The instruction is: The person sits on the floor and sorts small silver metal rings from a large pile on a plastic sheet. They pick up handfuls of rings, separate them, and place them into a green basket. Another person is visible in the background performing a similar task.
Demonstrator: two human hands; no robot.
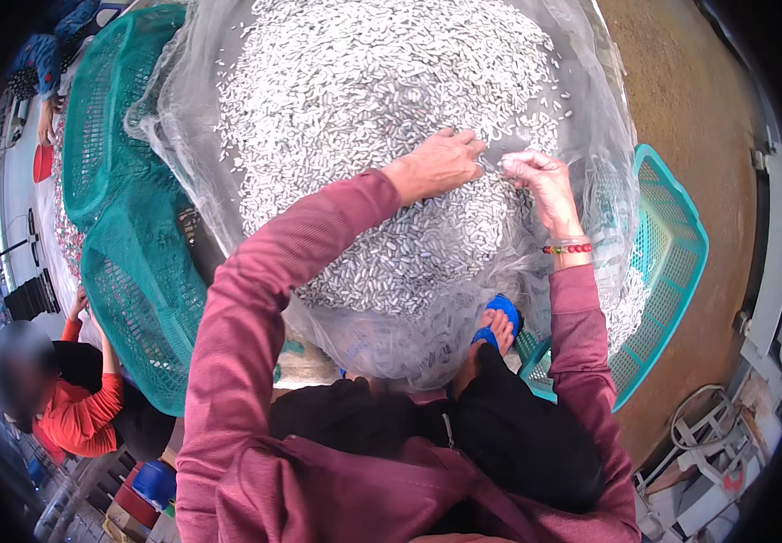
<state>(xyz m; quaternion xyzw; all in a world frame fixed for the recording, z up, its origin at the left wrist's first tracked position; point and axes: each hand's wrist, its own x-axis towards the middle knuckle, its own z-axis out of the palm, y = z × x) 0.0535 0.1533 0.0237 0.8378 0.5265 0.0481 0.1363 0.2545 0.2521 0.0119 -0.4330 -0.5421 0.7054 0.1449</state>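
Note:
A wide heap of small oblong silvery-white pieces (355,100) lies on a table with sheer white netting (178,136) around its edges. My left hand (438,166) rests low over the heap, fingers stretched out to the right and a little apart. Just right of it my right hand (543,185), with a red-beaded bracelet, pinches thumb and fingertips together above the heap's right side. What sits in that pinch is too small to make out. The gathered netting (409,344) hangs over the near edge, above my lap.
A turquoise plastic basket (676,235) at the right holds more white pieces. Green mesh-covered baskets (128,281) stand along the left. Beyond them a person in an orange top (83,416) sits, and another person's hand is near a red scoop (42,163). My foot wears a blue sandal (508,312).

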